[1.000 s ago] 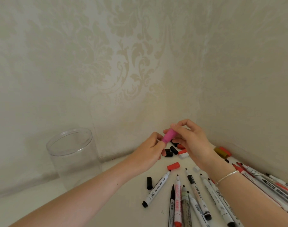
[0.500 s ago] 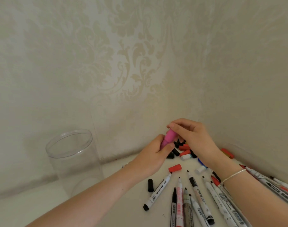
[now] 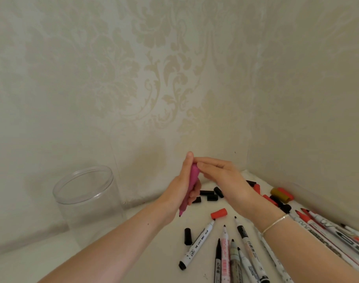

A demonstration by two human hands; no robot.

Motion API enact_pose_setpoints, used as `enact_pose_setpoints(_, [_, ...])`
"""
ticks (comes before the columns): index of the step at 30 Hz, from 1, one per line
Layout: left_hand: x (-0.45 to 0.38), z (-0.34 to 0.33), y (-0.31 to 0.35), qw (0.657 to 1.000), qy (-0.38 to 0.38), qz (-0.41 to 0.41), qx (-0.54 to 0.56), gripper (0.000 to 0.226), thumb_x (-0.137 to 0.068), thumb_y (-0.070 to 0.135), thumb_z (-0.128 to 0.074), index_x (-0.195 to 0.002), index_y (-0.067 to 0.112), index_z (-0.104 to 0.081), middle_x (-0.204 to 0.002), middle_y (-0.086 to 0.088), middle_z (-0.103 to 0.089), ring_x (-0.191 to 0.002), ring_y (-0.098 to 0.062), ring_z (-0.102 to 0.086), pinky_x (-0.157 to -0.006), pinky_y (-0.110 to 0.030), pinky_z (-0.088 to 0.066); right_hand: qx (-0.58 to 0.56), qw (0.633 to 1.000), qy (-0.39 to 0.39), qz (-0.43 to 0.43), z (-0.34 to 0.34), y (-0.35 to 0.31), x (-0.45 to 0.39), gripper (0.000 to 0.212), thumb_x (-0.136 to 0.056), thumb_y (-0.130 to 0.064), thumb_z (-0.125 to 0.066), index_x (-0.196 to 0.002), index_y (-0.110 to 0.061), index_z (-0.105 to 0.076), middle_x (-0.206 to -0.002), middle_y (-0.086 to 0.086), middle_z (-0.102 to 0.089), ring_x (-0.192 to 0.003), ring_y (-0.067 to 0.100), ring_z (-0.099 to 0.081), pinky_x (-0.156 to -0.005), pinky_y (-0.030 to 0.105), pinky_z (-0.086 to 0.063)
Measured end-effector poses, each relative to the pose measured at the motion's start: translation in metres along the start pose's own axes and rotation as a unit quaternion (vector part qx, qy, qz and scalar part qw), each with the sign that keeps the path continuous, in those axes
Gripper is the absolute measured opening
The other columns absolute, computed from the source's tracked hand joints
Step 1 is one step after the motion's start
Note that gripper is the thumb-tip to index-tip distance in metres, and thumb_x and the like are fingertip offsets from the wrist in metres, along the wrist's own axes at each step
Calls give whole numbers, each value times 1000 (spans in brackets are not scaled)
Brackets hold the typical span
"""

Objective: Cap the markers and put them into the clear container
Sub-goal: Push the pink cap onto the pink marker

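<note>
**Pink marker upright in the left hand, tip still bare**

Holding the pink marker (image 3: 192,186) near the middle of the frame, the left hand (image 3: 180,193) has its fingers wrapped around the barrel, long axis almost vertical, dark uncapped tip pointing down toward the desk (image 3: 133,254). The right hand (image 3: 225,180) meets it at the marker's top end, fingers pressed together against it; whether they pinch a cap I cannot tell.

The clear container (image 3: 86,199) stands open-mouthed at the left of the frame, well apart from the marker and on the left hand's side, so that hand looks the nearer one for the drop. My guess is that a cap must still go on the downward tip first.

Loose black caps (image 3: 209,196) lie just behind the hands, a red cap (image 3: 219,213) below them, and uncapped markers (image 3: 225,260) fan across the lower right. Their barrels carry print, too small to read.
</note>
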State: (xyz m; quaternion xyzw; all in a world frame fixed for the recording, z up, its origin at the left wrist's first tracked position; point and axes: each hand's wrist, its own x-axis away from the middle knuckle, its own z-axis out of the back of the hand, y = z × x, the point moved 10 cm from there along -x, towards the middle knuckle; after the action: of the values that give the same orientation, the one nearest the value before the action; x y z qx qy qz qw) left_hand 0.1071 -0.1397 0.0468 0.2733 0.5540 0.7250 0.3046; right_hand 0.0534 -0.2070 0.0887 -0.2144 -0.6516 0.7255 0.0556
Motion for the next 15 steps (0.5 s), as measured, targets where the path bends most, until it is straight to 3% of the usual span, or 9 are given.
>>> enact_pose_setpoints(3, [-3, 1, -5, 1000, -5, 16, 26, 74, -72, 89, -23, -44, 21, -31, -49, 2, -34, -48, -14, -34, -63, -30, -34, -51, 997, -46, -44, -8, 9, -2, 28, -95, -13, -49, -118, -14, -67, -114, 1, -70, -113, 15, -62, -107, 36, -39])
enact_pose_setpoints(9, [-5, -2, -10, 998, -27, 36, 46, 64, -79, 79, -40, -52, 21, -29, -51, 3, -29, -47, -12, -28, -55, -25, -30, -141, 980, -96, -99, -16, 18, -4, 31, -96, -13, -43, -125, -14, -55, -123, 5, -66, -113, 22, -62, -100, 39, -46])
enact_pose_setpoints(15, [-13, 5, -19, 996, 2, 69, 48, 62, -77, 74, -44, -48, 21, -30, -50, 3, -26, -45, -12, -22, -50, -26, -23, -101, 989, -45, -98, -16, 41, -22, 38, -94, -21, -39, -129, -18, -53, -126, 6, -61, -119, 16, -55, -108, 40, -38])
